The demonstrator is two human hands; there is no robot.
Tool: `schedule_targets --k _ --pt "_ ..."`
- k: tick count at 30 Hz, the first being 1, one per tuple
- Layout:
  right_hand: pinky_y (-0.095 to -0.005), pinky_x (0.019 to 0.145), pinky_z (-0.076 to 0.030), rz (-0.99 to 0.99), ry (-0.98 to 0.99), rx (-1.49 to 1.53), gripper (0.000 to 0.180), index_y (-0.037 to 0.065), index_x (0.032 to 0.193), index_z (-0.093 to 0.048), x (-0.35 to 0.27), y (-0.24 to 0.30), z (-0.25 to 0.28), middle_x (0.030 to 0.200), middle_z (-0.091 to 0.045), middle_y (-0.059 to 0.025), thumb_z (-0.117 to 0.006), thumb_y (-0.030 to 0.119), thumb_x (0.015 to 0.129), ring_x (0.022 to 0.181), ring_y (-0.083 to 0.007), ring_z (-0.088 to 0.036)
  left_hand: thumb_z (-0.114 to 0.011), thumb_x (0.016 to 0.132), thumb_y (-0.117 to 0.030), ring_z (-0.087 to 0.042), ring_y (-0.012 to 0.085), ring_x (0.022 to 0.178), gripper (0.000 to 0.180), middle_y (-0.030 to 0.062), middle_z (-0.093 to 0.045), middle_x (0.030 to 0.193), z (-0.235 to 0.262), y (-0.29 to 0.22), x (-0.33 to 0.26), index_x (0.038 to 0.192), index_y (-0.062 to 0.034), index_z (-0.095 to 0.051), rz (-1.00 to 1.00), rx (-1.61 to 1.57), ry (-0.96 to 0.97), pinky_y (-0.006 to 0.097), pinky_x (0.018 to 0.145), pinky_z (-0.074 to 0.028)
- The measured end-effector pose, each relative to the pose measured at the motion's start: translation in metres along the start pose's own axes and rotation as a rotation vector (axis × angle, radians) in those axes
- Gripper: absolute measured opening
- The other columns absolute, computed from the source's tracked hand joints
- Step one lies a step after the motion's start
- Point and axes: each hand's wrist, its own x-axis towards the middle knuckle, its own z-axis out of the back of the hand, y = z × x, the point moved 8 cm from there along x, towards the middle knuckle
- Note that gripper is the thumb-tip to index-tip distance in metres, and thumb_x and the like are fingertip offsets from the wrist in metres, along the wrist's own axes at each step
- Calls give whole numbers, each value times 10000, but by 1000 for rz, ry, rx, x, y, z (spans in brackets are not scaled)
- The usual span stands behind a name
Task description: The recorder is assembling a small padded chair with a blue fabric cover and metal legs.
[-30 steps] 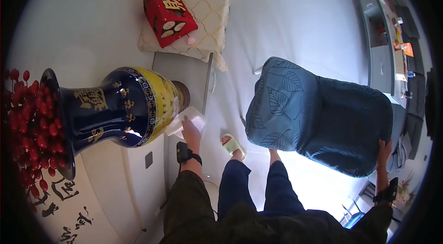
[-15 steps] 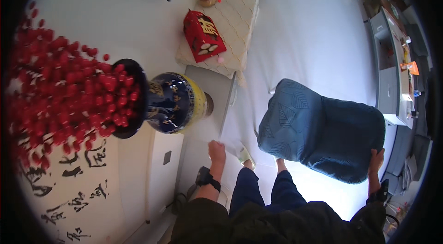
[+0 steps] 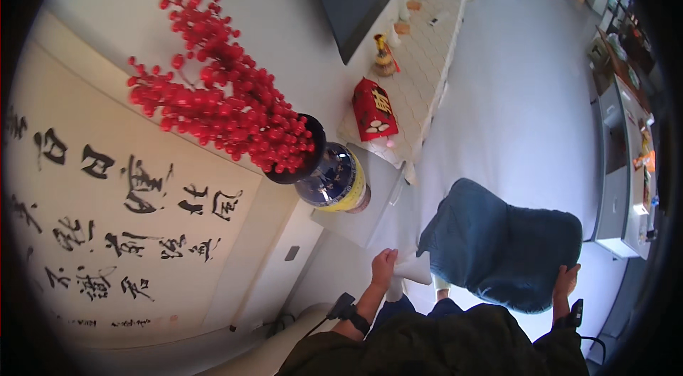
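Observation:
A chair with a dark blue, leaf-patterned fabric cover (image 3: 498, 248) stands low in front of me, slightly right. My right hand (image 3: 567, 279) is closed on its near right edge, fingers wrapped over the fabric. My left hand (image 3: 384, 266) is held in a fist left of the chair, apart from it. A pale, pointed shape (image 3: 415, 268) shows beside that fist; whether the fist holds it cannot be made out. My legs are mostly hidden below my dark top.
Left stands a blue and yellow vase (image 3: 334, 177) with red berry branches (image 3: 235, 106) on a pale cabinet (image 3: 380, 194). Beyond, a cloth-covered surface (image 3: 434, 27) carries a red box (image 3: 373, 109) and ornaments. A calligraphy scroll (image 3: 235, 234) hangs left; a grey-white cabinet (image 3: 610, 198) stands right.
The view has swung, so more of the scroll and the far room show. The chair sits lower in view and looks turned. My right hand keeps its grip; my left stays closed.

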Motion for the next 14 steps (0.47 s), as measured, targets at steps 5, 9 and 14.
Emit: schedule_targets --k 5,9,14 --pt "-412 907 -297 321 -213 -207 553 -2 1182 -286 6 17 5 1139 -413 -191 -526 164 712 1069 -360 -379 -452 824 -317 -473 171 555 389 107 -524 573 10 -21 -10 660 24 -540 186 -279 -104 326 560 -387" --pt "-397 968 -238 966 -298 19 711 12 1220 -278 -61 136 42 1216 -343 -161 -598 19 585 1159 -314 -308 -422 835 -337 -456 158 564 399 82 -498 582 34 -62 -21 660 7 -520 231 -453 -153 309 567 -384" --pt "-454 973 -209 821 849 724 761 155 1271 -243 -155 256 0 1289 -235 -97 -634 190 620 1171 -335 -269 -403 839 -358 -464 163 634 388 106 -508 673 38 -77 -9 774 2 -532 216 -750 -208 279 624 -378"
